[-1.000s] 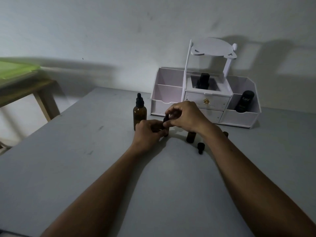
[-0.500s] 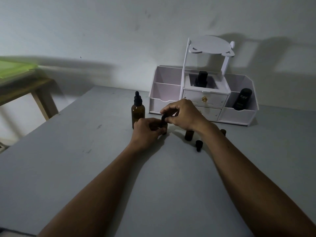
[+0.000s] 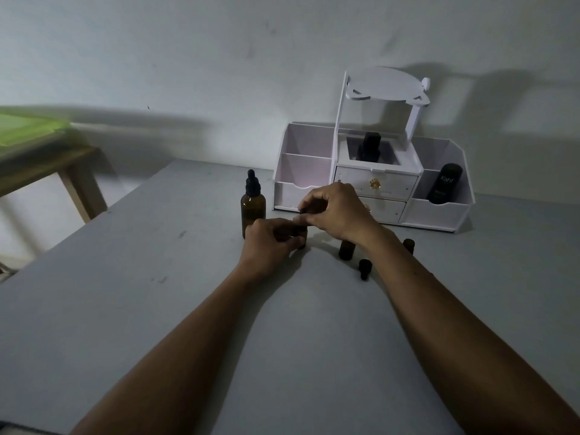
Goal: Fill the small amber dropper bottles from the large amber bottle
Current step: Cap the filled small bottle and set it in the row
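Note:
The large amber bottle [image 3: 253,211] stands upright with its black dropper cap on, just left of my hands. My left hand [image 3: 270,243] wraps a small amber dropper bottle [image 3: 302,235] standing on the grey table [image 3: 157,309]. My right hand [image 3: 337,211] pinches that bottle's black cap from above. A second small bottle [image 3: 346,250] stands uncapped under my right wrist. A third small bottle [image 3: 408,245] peeks out behind my right forearm. A loose black dropper cap [image 3: 365,269] lies on the table beside the forearm.
A white desk organiser [image 3: 439,211] with drawers stands at the back against the wall, holding a black tube [image 3: 445,183] on its right side and a dark bottle [image 3: 369,149] in its middle. A wooden table with a green top [image 3: 47,161] stands at the left.
My hands have stayed on the small bottle. My right hand's fingers have shifted slightly on the cap, and the head camera has moved a little.

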`<state>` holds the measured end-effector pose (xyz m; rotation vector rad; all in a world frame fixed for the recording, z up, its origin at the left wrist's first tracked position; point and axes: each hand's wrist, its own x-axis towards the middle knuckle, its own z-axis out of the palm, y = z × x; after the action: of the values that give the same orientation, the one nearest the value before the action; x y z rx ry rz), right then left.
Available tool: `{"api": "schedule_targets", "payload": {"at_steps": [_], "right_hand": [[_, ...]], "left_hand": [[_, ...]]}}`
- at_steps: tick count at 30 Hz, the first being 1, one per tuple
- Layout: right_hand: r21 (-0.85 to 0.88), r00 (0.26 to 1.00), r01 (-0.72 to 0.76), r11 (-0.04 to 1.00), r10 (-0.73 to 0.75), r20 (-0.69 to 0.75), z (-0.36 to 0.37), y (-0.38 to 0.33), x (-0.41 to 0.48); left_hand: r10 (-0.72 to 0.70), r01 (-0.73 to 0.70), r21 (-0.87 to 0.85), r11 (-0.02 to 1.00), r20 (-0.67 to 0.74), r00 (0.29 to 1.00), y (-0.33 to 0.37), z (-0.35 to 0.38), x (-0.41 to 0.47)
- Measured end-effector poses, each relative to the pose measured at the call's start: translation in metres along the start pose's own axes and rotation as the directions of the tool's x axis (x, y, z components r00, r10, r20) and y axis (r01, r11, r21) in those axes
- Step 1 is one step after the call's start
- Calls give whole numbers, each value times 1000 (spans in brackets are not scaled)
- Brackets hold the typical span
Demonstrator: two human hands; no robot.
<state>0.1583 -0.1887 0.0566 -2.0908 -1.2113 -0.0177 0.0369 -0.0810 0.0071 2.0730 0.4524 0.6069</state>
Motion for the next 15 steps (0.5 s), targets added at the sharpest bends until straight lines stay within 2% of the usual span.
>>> {"api": "schedule_targets", "payload": {"at_steps": [5,11,15], "right_hand": [[10,998,15,1000,-15,56,-2,4,1],[14,998,-34,999,34,-44,7,4,1],[-4,999,-45,999,45,-30,6,3,2]], "left_hand": [[14,-14,-1,1000,2,1000,-1,0,0],[22,-22,14,1000,-12,1000,-3,0,2],[19,-19,18,1000,-17,1000,-4,0,3]]}}
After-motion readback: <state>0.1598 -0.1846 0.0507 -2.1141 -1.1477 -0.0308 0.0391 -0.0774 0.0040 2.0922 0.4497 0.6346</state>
